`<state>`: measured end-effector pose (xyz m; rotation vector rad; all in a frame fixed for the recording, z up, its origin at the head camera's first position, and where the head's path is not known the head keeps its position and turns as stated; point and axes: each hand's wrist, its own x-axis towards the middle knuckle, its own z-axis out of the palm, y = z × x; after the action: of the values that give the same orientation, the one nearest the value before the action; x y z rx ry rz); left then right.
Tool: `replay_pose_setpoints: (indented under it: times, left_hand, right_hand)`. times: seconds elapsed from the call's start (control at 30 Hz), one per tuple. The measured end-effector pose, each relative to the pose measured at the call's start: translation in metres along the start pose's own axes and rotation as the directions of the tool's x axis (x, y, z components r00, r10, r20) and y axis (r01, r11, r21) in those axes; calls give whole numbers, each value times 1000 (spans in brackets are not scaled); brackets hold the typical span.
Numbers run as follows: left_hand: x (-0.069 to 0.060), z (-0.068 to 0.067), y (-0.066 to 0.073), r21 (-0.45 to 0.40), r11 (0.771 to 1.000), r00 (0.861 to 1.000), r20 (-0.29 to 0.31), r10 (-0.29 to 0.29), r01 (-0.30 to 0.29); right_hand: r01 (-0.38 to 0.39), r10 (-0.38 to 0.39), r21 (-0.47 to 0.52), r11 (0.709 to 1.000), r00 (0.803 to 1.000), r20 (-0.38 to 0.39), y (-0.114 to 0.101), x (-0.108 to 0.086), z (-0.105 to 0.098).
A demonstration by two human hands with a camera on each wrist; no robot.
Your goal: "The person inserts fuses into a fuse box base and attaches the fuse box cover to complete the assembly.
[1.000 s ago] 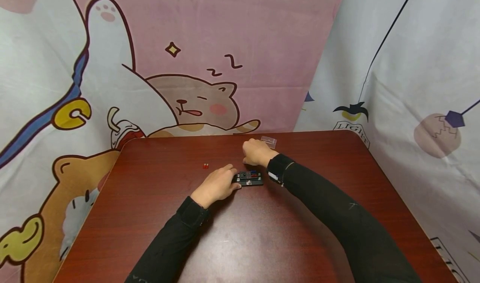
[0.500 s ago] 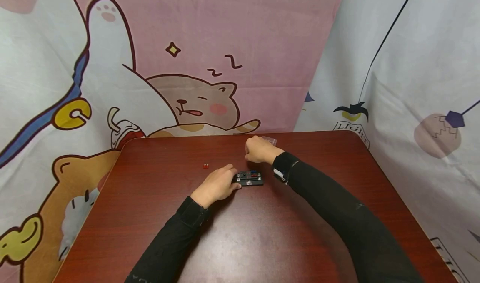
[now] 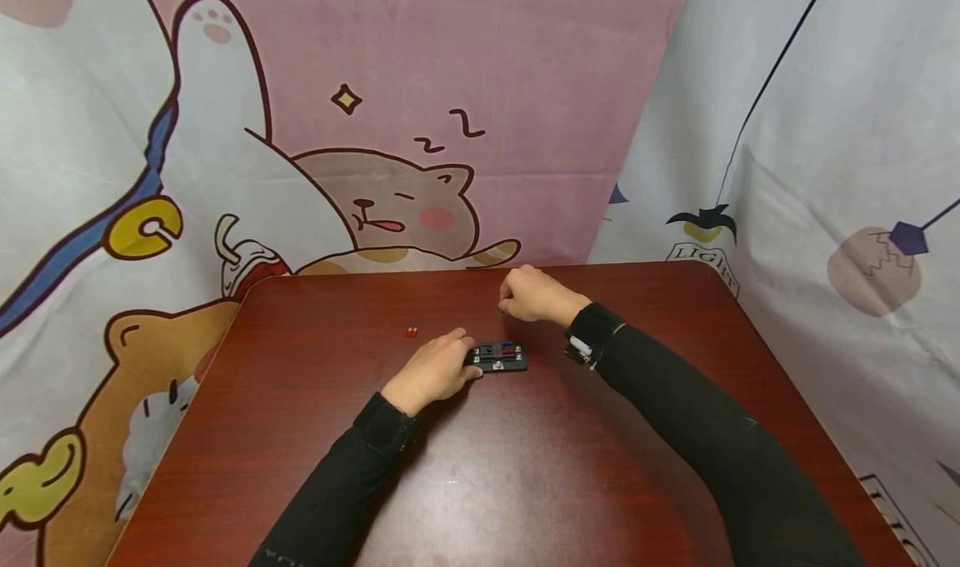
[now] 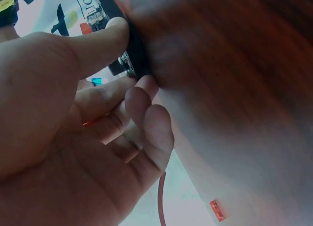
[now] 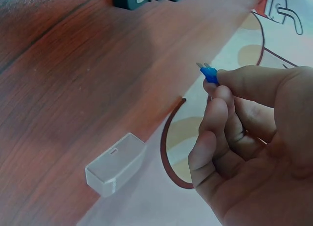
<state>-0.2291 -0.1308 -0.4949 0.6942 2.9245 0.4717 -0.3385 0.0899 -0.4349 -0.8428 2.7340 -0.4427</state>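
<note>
My left hand (image 3: 431,373) holds the left end of a black fuse block (image 3: 504,358) on the table, its thumb and fingers at the block's edges. Blue and red pieces show on the block's right part. Raised beyond the block, my right hand (image 3: 542,294) pinches a blue blade fuse (image 5: 210,75) between thumb and fingertips, with its metal prongs bare. A clear plastic cover (image 5: 116,165) lies on the table near the right hand in the right wrist view; in the head view that hand hides it. Small red blade fuses (image 3: 412,332) lie left of the block.
The brown wooden table (image 3: 480,484) ends at its far edge, just behind the right hand. A printed cloth (image 3: 450,67) with cartoon animals hangs behind and beside it.
My right hand has moved to the right and slightly toward the far edge, now covering the clear cover in the head view. The left hand and the fuse block have stayed put.
</note>
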Motion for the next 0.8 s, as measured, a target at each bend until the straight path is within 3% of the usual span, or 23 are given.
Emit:
replay_pose_setpoints:
  times: [0.17, 0.53, 0.67, 0.8]
  left_hand:
    - [0, 0, 0, 4, 1000, 1000, 3, -2, 2]
    - [0, -2, 1, -6, 1000, 1000, 10, -15, 15]
    - [0, -1, 1, -4, 1000, 1000, 9, -15, 15]
    - [0, -2, 2, -5, 1000, 1000, 12, -18, 18]
  right_hand:
    - [39, -38, 58, 998, 999, -24, 0, -9, -7]
    - [100, -99, 21, 995, 994, -49, -13, -24, -20]
    - [167, -168, -23, 986, 985, -46, -19, -29, -21]
    - [254, -255, -86, 963, 967, 2, -24, -34, -20]
